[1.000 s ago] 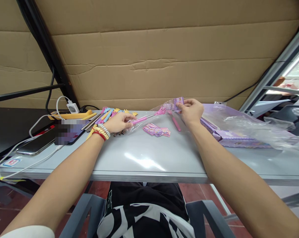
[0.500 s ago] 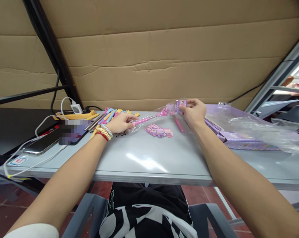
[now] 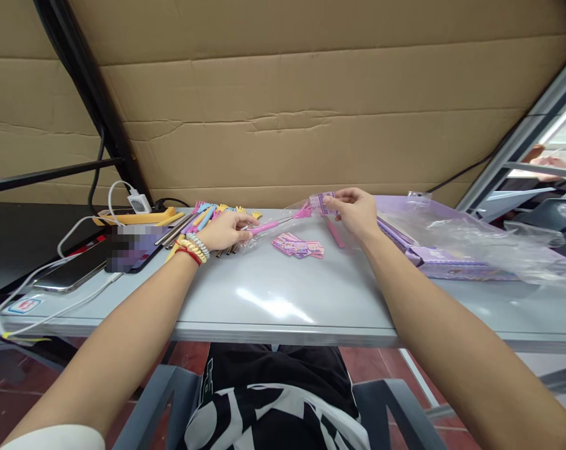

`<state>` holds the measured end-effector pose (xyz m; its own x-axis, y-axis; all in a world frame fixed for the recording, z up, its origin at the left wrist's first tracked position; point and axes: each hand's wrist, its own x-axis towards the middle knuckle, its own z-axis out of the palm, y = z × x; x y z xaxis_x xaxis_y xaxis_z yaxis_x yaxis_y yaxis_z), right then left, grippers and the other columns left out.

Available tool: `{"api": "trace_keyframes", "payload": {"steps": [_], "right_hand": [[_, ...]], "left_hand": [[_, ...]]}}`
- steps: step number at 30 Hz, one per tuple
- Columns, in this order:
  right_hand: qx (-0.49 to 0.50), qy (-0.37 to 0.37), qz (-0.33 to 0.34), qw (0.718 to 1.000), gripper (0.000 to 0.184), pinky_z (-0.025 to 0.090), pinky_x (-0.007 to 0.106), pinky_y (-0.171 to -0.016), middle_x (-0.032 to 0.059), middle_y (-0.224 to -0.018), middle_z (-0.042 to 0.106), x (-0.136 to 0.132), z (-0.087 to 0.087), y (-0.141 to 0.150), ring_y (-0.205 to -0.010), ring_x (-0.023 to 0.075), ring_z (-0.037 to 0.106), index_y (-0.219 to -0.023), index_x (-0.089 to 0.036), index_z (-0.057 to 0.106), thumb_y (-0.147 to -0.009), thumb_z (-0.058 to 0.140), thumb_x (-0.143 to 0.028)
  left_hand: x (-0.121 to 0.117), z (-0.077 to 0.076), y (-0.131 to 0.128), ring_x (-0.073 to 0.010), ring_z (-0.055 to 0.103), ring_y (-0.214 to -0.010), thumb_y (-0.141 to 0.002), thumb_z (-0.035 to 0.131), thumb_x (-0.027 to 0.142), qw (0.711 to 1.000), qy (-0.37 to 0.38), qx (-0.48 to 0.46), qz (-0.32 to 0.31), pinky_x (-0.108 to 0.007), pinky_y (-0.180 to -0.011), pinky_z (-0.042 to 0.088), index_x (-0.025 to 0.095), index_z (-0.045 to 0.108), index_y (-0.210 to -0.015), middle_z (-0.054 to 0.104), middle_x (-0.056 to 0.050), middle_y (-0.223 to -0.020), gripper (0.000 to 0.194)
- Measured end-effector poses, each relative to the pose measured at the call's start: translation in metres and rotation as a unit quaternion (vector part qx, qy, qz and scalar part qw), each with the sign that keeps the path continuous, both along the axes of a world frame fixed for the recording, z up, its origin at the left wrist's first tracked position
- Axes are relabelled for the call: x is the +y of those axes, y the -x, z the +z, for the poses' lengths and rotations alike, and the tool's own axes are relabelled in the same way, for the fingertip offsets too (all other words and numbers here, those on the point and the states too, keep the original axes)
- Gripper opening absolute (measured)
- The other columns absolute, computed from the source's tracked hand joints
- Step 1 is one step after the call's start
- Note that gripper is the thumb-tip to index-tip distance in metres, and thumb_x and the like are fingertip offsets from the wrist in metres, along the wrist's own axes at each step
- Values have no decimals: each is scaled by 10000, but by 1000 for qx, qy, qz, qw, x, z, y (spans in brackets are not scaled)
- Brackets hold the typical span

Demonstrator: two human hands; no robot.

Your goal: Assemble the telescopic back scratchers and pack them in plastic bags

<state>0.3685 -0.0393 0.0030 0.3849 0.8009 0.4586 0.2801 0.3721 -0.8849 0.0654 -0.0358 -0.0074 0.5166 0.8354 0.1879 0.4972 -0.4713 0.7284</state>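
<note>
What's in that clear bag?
In the clear bag is a pink-handled stick with a fingered pink end. The left hand covers the handle's tip. I can't tell whether the purple card in the right hand is inside.

Part of lit phone (image 3: pixel 147 247) pixelated; bundled sticks (image 3: pixel 199 219) partly hidden by left hand (image 3: pixel 225 231); print on loose cards (image 3: pixel 298 246) too small to read; clear plastic (image 3: pixel 493 245) cut off by right edge

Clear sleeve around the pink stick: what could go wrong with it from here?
The thin clear sleeve, spanning left hand and right hand, might tear if pulled. The printed card in the right hand's grip could bend or slip. The loose cards lie close by and might get brushed out of their pile.
</note>
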Motion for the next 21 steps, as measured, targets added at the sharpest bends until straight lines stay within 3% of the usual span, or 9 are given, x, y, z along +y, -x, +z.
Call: {"api": "trace_keyframes", "payload": {"steps": [3,7,13,21], "right_hand": [[-17,-1,2,1000,160,461,264,-466,30,-723,663,2,-2,0,-570,131,561,-775,-146,663,-640,659,-232],[-28,0,37,999,255,514,287,-537,51,-779,709,7,-6,0,-594,144,609,-850,-130,699,-644,548,-135],[-81,33,15,996,184,493,299,-532,48,-709,693,5,-7,0,-487,120,562,-820,-120,681,-651,625,-167],[-90,11,-40,995,127,491,325,-653,24,-673,639,12,-9,-7,-638,159,594,-731,-157,616,-608,647,-164]], "left_hand": [[-2,2,-1,-155,587,-604,-686,674,373,1000,8,-4,6,-283,-593,479,110,645,-1132,642,-11,-668,519],[-4,5,-1,-153,581,-578,-675,684,355,1000,12,-11,20,-281,-576,475,94,646,-1132,626,1,-637,528],[-3,4,-1,-147,574,-581,-672,686,335,1000,-5,-13,17,-267,-565,464,111,670,-1083,645,0,-639,469],[-1,3,0,-144,590,-571,-653,722,316,998,38,-45,0,-286,-583,492,111,656,-1069,661,-15,-652,468]]}}
